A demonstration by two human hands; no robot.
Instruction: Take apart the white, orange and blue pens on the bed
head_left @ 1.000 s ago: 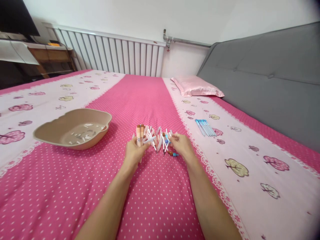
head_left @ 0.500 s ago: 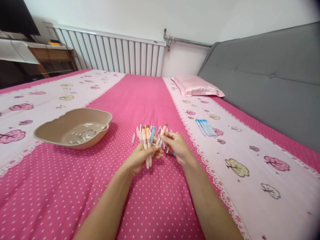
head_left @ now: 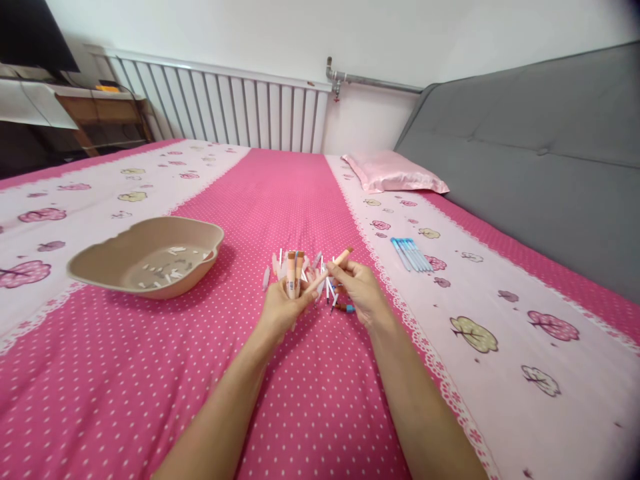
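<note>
Two peach pens with brown ends (head_left: 291, 275) stand upright in my left hand (head_left: 281, 305), its fingers wrapped round them. My right hand (head_left: 359, 288) pinches another peach pen (head_left: 342, 257), tilted up to the right, whose lower end reaches my left thumb. Behind and between the hands lies a loose pile of pen parts, with pale barrels (head_left: 267, 278) and thin white refills (head_left: 331, 291). A brown and blue piece (head_left: 345, 307) rests just below my right hand. Part of the pile is hidden by my fingers.
A beige basin (head_left: 203, 275) holding small white bits sits on the pink bedspread (head_left: 295, 193) at left. A row of blue pens (head_left: 411, 255) lies at right. Farther back are a pink pillow (head_left: 395, 172), a grey headboard (head_left: 530, 147) and a white radiator (head_left: 225, 100).
My right hand has moved slightly right, and its pen leans more to the right. The pens in my left hand sit lower in the grip. A blue-green pen end between the hands no longer shows.
</note>
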